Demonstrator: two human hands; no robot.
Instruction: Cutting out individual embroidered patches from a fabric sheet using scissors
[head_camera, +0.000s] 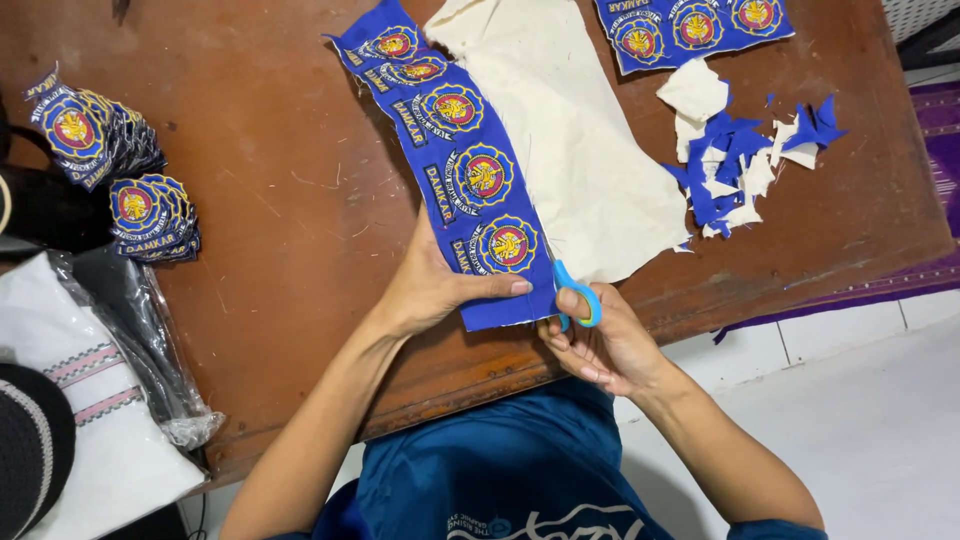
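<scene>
A long blue fabric strip (455, 150) with several embroidered round badges lies across the brown table (290, 200), joined to cream backing cloth (575, 140) on its right. My left hand (430, 285) pinches the strip's near end, thumb on top. My right hand (605, 345) holds blue-handled scissors (578, 295) whose blades point up along the seam between the blue strip and the cream cloth.
Two piles of cut-out badges (120, 165) sit at the table's left. Blue and cream fabric scraps (745, 160) lie at the right. Another badge strip (690, 25) is at the top edge. A bagged white cloth (95, 420) rests at the lower left. White floor is at the right.
</scene>
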